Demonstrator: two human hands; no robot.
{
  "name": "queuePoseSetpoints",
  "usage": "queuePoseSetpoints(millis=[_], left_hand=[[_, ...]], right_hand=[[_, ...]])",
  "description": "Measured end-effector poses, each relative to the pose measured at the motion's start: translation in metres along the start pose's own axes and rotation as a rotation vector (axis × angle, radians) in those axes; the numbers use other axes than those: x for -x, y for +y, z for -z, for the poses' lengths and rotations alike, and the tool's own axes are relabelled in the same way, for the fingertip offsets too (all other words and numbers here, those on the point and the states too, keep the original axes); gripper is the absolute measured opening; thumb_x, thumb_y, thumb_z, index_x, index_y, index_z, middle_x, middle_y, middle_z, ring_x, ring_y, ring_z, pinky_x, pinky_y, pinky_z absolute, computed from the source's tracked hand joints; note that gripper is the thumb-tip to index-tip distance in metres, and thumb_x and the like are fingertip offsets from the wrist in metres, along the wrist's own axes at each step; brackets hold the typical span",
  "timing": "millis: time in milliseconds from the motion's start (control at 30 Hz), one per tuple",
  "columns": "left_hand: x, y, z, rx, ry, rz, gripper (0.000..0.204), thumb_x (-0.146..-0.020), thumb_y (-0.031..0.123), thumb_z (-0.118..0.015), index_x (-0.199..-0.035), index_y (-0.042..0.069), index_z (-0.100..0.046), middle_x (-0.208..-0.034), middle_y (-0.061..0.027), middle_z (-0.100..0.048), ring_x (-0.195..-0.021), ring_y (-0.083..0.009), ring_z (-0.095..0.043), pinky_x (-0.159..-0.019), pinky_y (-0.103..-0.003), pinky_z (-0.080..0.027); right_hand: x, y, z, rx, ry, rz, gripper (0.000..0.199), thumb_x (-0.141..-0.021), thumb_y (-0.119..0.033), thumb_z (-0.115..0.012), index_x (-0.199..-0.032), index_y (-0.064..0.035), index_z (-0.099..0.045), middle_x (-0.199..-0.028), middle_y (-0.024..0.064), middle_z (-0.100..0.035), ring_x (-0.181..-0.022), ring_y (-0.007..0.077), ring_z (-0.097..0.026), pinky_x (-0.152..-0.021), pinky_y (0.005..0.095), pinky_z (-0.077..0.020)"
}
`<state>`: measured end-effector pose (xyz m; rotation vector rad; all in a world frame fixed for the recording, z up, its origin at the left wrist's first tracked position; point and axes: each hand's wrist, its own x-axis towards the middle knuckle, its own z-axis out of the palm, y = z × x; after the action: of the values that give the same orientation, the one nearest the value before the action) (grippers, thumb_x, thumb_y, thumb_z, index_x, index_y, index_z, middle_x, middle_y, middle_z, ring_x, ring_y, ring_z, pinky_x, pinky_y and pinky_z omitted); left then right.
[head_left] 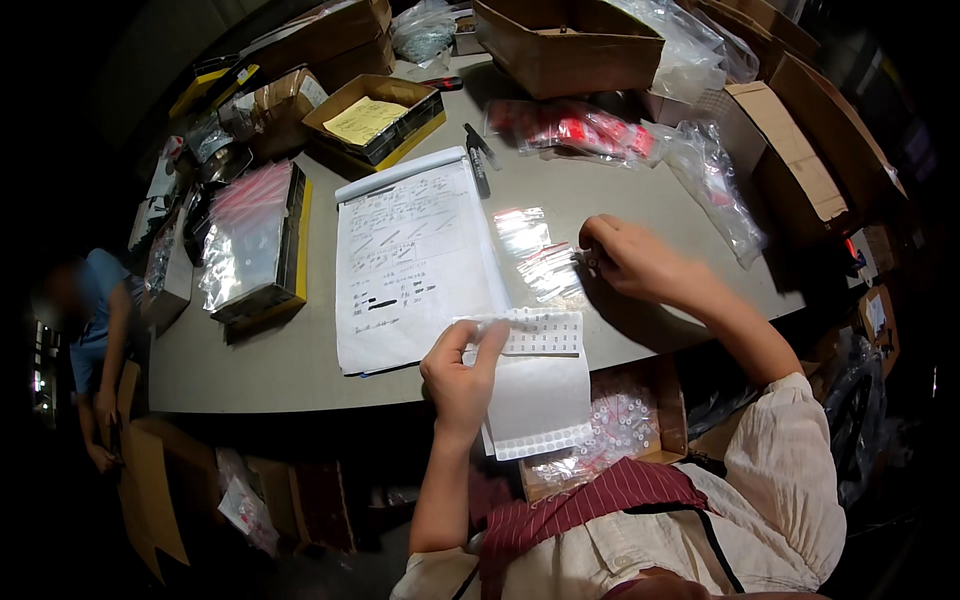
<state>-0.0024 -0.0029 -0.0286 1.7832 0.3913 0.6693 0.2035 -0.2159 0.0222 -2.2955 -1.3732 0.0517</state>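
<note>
The pad [405, 245] lies on the table [265, 370], its page covered in handwriting; at its lower right corner the left hand [465, 375] pinches a label sheet [545, 338], with white paper [540, 395] below reaching past the table's edge; right of the pad, the right hand [635, 260] curls its fingers just beside clear bags [550, 270], any grip hidden; along the pad's upper right edge lie markers [477, 172]; beyond it, a tray [412, 142] holds yellow paper [365, 120]; left of it, a box [299, 235] bears red-edged bags [253, 195]; beyond it to the right lie red packets [580, 130]; far left of it is a person [107, 285] in blue.
</note>
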Motion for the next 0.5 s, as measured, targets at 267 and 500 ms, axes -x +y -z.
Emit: queuePoseSetpoints(millis=[267,500], left_hand=[[0.001,-0.006,0.000,0.078,0.013,-0.008,0.025,-0.087,0.012,-0.080,-0.084,-0.007,-0.065,-0.071,-0.0076,-0.061,-0.068,-0.0120,-0.054,-0.066,-0.027,-0.046],[0.001,-0.003,0.004,0.164,-0.027,0.035,0.020,-0.089,0.010,-0.078,-0.088,-0.007,-0.067,-0.076,-0.0033,-0.065,-0.072,-0.0082,-0.054,-0.066,-0.024,-0.045]], right_hand=[[0.004,0.008,0.017,0.339,-0.052,-0.242,0.070,-0.087,-0.015,-0.071,-0.150,-0.0146,-0.042,-0.139,0.0226,-0.049,-0.123,0.0447,-0.053,-0.103,0.0524,-0.0452],[0.046,0.016,0.035,0.139,-0.490,-0.203,0.078,-0.097,-0.020,-0.067,-0.164,-0.0258,-0.027,-0.170,0.0231,-0.014,-0.157,0.0483,-0.008,-0.125,0.0600,-0.0127]])
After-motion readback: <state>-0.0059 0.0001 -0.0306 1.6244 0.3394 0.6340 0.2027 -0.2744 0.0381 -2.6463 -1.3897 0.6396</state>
